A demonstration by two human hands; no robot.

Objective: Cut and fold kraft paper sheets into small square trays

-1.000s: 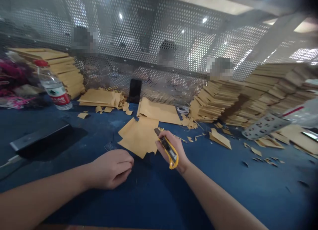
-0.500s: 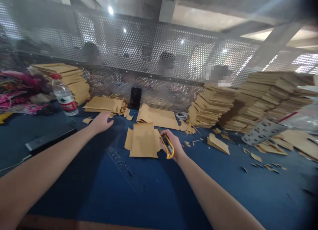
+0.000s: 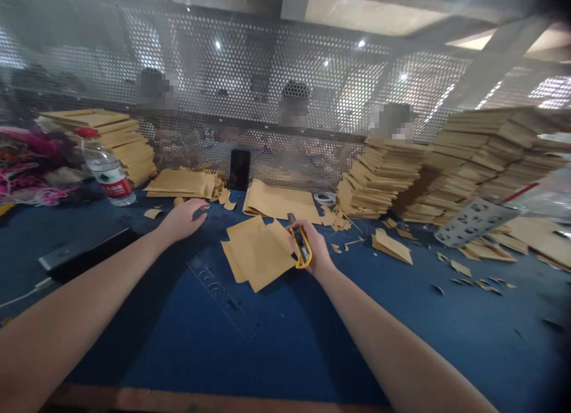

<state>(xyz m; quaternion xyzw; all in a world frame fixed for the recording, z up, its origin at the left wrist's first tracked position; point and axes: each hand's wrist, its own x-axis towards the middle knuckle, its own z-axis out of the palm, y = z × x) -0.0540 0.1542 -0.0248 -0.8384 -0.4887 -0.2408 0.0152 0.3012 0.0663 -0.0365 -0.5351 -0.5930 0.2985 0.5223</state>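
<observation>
A yellow utility knife point(image 3: 301, 246) is gripped in my right hand point(image 3: 314, 246), at the right edge of a brown paper piece point(image 3: 259, 252) with side flaps. That paper lies tilted on the blue table point(image 3: 178, 353). My left hand point(image 3: 184, 219) rests near the flat envelopes point(image 3: 181, 183) and paper scraps at the back left, its fingers slightly curled and apart, holding nothing. Between my forearms lies a clear plastic ruler point(image 3: 223, 295). A folded brown sheet point(image 3: 281, 200) sits just behind the paper piece.
Tall envelope stacks point(image 3: 379, 178) rise at the back right, another stack point(image 3: 120, 142) at the left beside a water bottle point(image 3: 109, 175). A phone point(image 3: 239, 169) leans against the perforated screen. A black case point(image 3: 89, 252) lies left; scraps and a patterned cup point(image 3: 475, 222) are right.
The brown paper piece has turned from nearly straight to tilted. My right hand, still with the knife, has shifted slightly, and the camera view has moved a little.
</observation>
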